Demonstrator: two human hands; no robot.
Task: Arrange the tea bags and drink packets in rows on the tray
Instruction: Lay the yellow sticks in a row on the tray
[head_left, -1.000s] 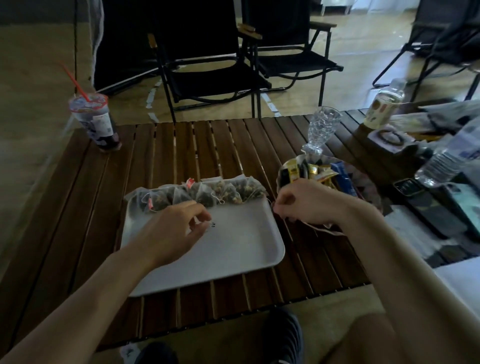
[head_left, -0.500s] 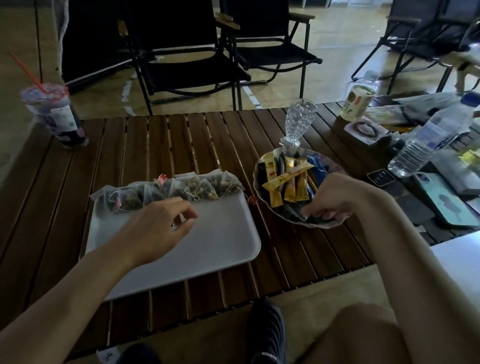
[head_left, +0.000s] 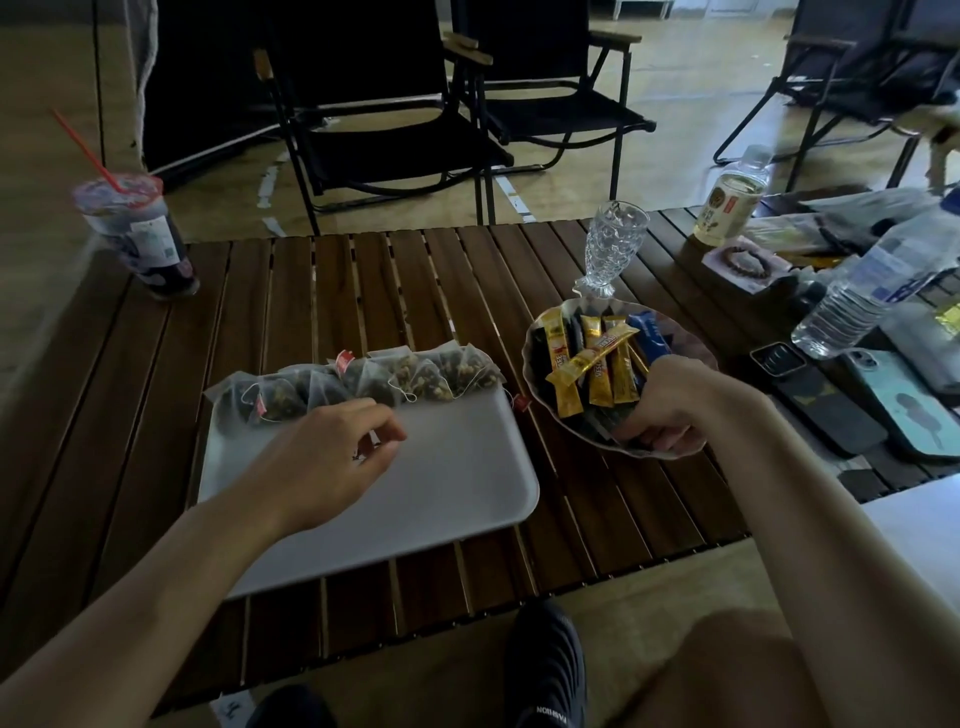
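A white tray (head_left: 457, 467) lies on the slatted wooden table (head_left: 363, 291). Several clear pyramid tea bags (head_left: 415, 376) sit in a row along the tray's far edge. My left hand (head_left: 322, 462) hovers over the tray just below that row, fingers curled and pinched together; whether it holds a tag or string I cannot tell. To the right, a scalloped dish (head_left: 535, 364) holds yellow, black and blue drink packets (head_left: 597, 364). My right hand (head_left: 670, 405) reaches into the dish's near side, fingers closed around dark packets there.
A lidded cup with a red straw (head_left: 140, 234) stands far left. A cut-glass goblet (head_left: 610, 247) is behind the dish. Bottles (head_left: 872, 291), phones (head_left: 904, 405) and clutter fill the right side. Black folding chairs (head_left: 389, 119) stand beyond the table.
My right hand moved from the tray's right edge into the dish of packets and closed its fingers there. My left hand stayed over the tray below the tea bags.
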